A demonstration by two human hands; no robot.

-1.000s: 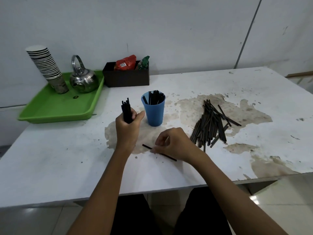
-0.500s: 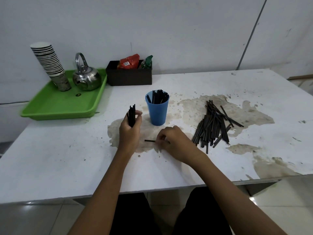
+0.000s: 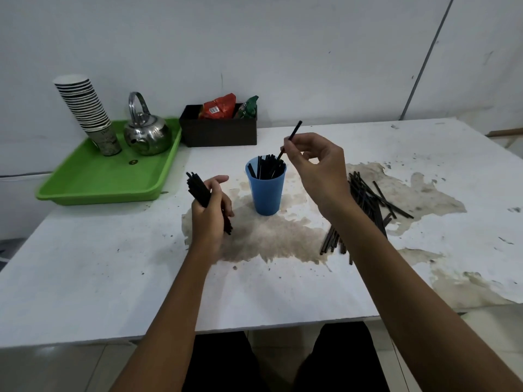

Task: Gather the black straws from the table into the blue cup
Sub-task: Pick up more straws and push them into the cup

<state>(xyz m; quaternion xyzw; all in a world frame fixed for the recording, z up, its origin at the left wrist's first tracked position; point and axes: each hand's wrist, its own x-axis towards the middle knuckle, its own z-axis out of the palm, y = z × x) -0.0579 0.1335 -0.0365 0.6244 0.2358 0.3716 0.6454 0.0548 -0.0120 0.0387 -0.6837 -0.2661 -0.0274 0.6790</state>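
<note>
Just above centre frame, the right hand (image 3: 317,162) pinches one thin black plastic straw (image 3: 291,137), tilted, lower end over the blue plastic cup (image 3: 266,190); the left hand (image 3: 210,213) clasps a bundle of black straws (image 3: 198,190).

I see a shiny polished metal kettle (image 3: 147,134) at ten o'clock, on a smooth glossy green plastic tray (image 3: 93,182). The blue cup (image 3: 266,190) at centre looks like matt plastic. The white table (image 3: 85,278) is worn, its coating peeled to rough brown patches. The stacked cups (image 3: 85,108) look like paper.
</note>
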